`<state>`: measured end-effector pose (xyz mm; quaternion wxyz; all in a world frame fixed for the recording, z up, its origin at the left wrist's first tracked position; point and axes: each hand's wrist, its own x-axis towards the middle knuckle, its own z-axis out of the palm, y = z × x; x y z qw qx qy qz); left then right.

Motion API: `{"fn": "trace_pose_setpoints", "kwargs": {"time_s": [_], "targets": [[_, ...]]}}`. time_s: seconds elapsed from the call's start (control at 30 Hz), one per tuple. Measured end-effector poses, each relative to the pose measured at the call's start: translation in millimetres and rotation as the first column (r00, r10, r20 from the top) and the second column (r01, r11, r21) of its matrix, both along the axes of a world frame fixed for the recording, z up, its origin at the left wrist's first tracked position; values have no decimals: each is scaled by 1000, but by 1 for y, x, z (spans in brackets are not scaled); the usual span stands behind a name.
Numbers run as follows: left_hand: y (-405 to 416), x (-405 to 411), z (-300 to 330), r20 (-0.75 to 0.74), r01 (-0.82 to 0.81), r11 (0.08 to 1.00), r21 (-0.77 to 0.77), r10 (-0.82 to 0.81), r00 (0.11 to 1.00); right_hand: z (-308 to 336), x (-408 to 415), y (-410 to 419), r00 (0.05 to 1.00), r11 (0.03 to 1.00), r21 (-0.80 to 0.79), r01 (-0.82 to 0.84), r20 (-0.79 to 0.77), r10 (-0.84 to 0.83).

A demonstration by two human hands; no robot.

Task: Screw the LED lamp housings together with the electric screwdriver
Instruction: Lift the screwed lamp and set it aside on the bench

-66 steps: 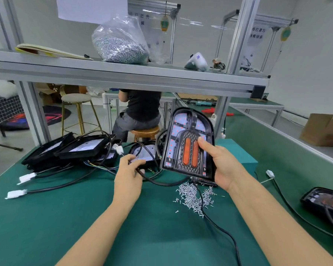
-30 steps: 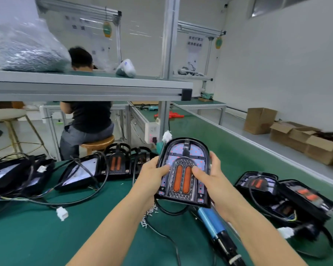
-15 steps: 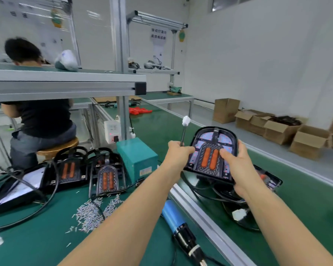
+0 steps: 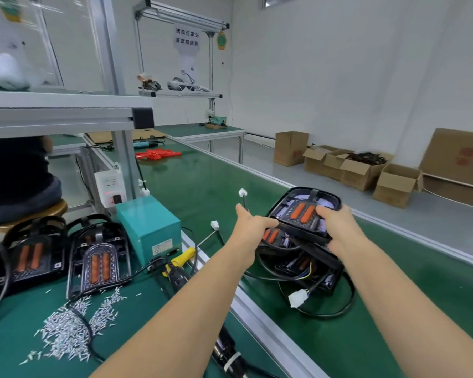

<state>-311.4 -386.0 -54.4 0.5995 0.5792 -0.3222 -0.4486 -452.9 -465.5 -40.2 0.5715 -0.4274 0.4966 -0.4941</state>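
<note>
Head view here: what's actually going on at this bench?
A person holds a lamp housing in both hands: the right hand grips its near edge, and the left hand holds its cable. It sits just above a pile of housings on the conveyor belt. Loose screws lie on the bench, and the electric screwdriver lies untouched.

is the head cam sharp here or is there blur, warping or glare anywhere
Head view: wide-angle warping bows the conveyor rail and stretches both forearms at the bottom edge; the bag on the shelf at upper left is smeared by motion blur; the lamp housing in the hands is fairly sharp, with soft glare on its lens; lighting is even and shadows are faint.
</note>
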Motion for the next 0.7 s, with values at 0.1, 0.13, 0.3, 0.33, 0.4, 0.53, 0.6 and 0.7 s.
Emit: {"fn": "trace_pose_setpoints", "kwargs": {"time_s": [0.1, 0.13, 0.3, 0.33, 0.4, 0.53, 0.6, 0.7], "targets": [[-1, 4, -5, 125, -15, 1000, 11, 14, 992, -1, 26, -8, 999, 1000, 17, 12, -47, -11], [-2, 6, -6, 178, -19, 1000, 7, 17, 984, -3, 33, -11, 996, 1000, 17, 16, -90, -14], [-8, 15, -22, 428, 20, 997, 80, -52, 902, -6, 62, -22, 941, 999, 28, 46, -336, -34], [-9, 17, -27, 456, 38, 994, 98, -79, 886, -5, 66, -24, 930, 998, 36, 54, -366, -37], [-11, 20, -35, 508, 72, 987, 142, -135, 850, -3, 74, -29, 910, 996, 23, 82, -409, -65], [-12, 27, -51, 773, -4, 965, 263, -208, 600, -8, 82, -36, 890, 989, 1, 146, -437, -131], [-10, 30, -57, 863, -104, 962, 254, -177, 474, -15, 86, -37, 916, 973, 50, 227, -351, -196], [-7, 28, -60, 909, -101, 982, 157, -104, 403, -22, 93, -31, 904, 961, 56, 273, -355, -236]]}}
